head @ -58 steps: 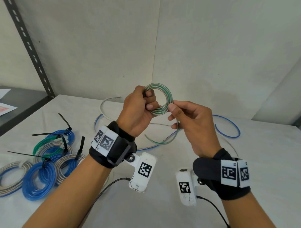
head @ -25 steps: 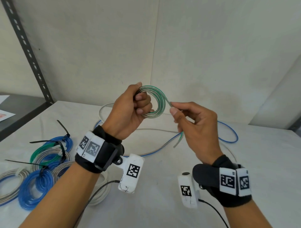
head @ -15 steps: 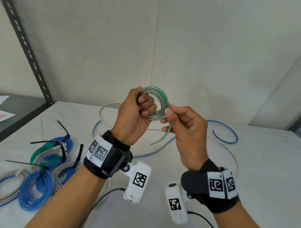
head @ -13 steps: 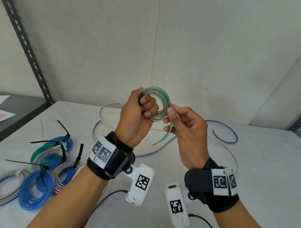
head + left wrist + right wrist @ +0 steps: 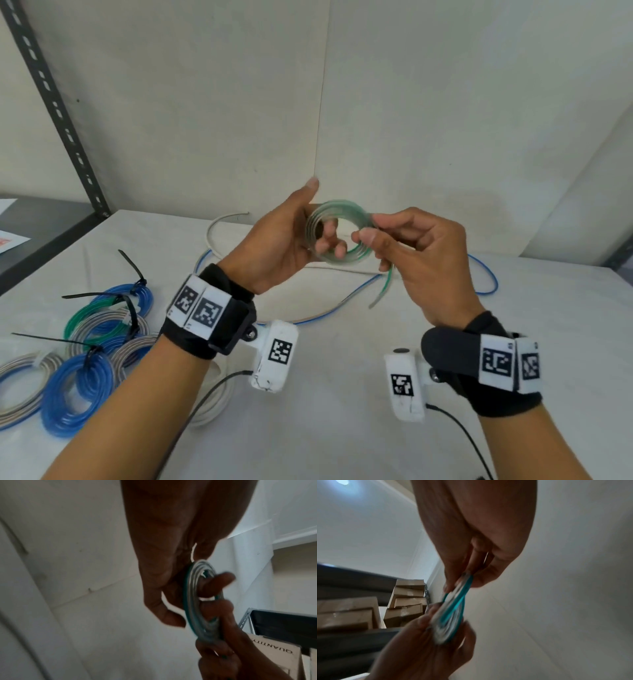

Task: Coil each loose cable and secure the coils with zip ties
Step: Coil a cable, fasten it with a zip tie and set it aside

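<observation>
Both hands hold the green-and-white cable coil (image 5: 337, 232) in mid-air above the table (image 5: 342, 394).
Since a moment ago, left hand (image 5: 274, 246) fingers slackened inside the ring as right hand (image 5: 416, 260) pinches its far rim; short tail (image 5: 383, 287) hangs below, so winding looks nearly finished, zip tie next.

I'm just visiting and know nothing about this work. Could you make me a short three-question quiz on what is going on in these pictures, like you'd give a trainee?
1. True or false: the green-and-white coil held up between the hands already has a zip tie round it.
2. Which hand pinches the coil's rim where its loose tail hangs down? A) left hand B) right hand
3. Fill in: the finished coils on the table lie to the person's ____ side.

Key
1. False: no tie shows on it.
2. B; the left hand's fingers hook through the coil's hole.
3. Left; black zip ties stick out of them.
</observation>
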